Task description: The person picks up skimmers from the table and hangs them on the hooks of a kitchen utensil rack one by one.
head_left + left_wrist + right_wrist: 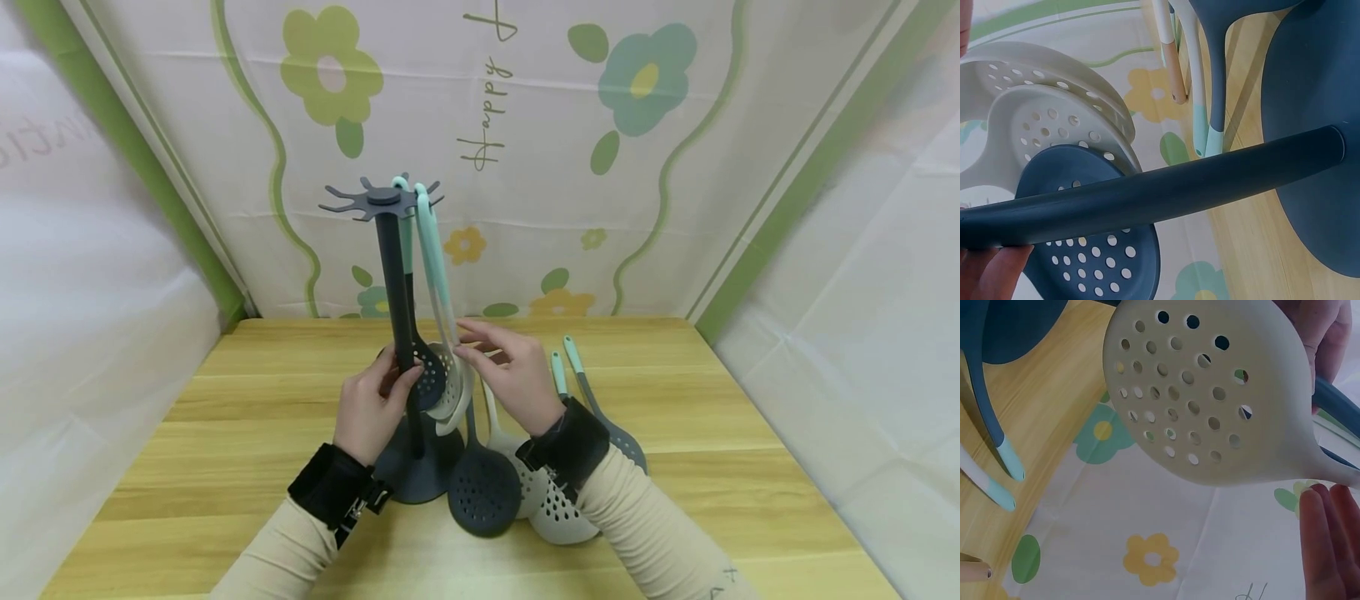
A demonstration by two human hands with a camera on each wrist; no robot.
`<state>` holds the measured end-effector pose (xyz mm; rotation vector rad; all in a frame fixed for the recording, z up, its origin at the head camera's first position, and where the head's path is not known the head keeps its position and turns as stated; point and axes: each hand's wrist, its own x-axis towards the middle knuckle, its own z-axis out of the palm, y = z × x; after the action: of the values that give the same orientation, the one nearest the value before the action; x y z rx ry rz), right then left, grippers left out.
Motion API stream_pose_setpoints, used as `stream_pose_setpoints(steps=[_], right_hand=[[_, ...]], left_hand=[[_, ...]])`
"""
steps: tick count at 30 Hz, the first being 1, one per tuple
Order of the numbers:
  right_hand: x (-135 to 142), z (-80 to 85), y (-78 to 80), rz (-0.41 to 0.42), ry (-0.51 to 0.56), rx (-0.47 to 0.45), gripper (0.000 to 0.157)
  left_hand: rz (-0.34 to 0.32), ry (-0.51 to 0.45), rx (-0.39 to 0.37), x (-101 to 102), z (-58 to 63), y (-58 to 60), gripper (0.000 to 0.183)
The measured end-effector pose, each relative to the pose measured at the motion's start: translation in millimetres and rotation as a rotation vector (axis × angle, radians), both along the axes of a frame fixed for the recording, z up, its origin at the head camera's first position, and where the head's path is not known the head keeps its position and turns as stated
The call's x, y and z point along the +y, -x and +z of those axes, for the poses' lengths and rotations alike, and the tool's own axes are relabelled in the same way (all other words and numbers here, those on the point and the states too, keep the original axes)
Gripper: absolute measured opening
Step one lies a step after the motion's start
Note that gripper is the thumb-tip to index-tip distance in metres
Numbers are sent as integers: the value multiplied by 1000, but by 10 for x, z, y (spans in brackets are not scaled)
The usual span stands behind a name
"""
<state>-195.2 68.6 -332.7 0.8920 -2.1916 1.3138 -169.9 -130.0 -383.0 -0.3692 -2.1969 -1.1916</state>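
Cream perforated plastic skimmer [452, 385] hung from the dark grey utensil stand [396, 275] at table centre. Your right hand [510, 375], at 3 o'clock of it, pinched its handle; your left hand [372, 408] gripped the post. Steadying the post seemed wise.

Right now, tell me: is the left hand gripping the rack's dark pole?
Yes, in the head view the left hand curls its fingers round the dark pole of the utensil rack, just above the base.
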Motion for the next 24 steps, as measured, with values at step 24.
stream_pose_setpoints(steps=[24], right_hand=[[227,-23,72,-104,-68,39,32]], left_hand=[[-16,-12,-3,-4,11,0,33]])
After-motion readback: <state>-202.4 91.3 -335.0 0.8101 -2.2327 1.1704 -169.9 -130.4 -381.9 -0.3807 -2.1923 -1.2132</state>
